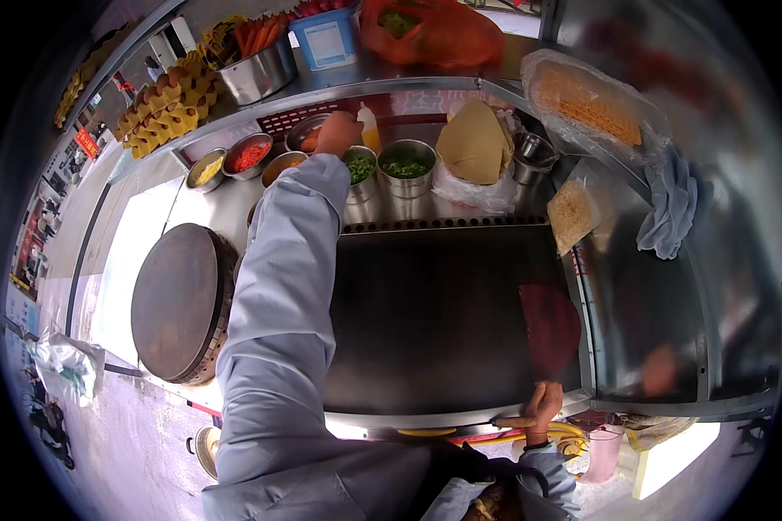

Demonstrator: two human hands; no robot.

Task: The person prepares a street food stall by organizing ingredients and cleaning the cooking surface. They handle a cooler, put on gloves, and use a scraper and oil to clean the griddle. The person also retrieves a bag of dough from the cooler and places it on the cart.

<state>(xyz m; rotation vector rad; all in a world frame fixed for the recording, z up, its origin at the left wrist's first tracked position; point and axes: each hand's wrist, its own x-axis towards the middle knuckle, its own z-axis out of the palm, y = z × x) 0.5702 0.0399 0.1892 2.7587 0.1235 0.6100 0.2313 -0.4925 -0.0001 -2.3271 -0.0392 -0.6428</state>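
Observation:
My left hand reaches over the row of metal containers, beside a squeeze bottle with yellow liquid. It partly covers a bowl of orange food; its fingertips are hidden, so a grip cannot be told. At the griddle's front edge, my right hand is closed around the wooden handle of a tool whose far end is unclear. The dark flat griddle spreads between the hands, with a dark red patch at its right. Chopped greens fill two metal pots, and red pieces fill a bowl.
A round griddle plate stands left of my sleeve. Brown paper bags, a bag of crumbly food and a blue-grey cloth are at the right. The overhead shelf holds egg trays and a blue tub.

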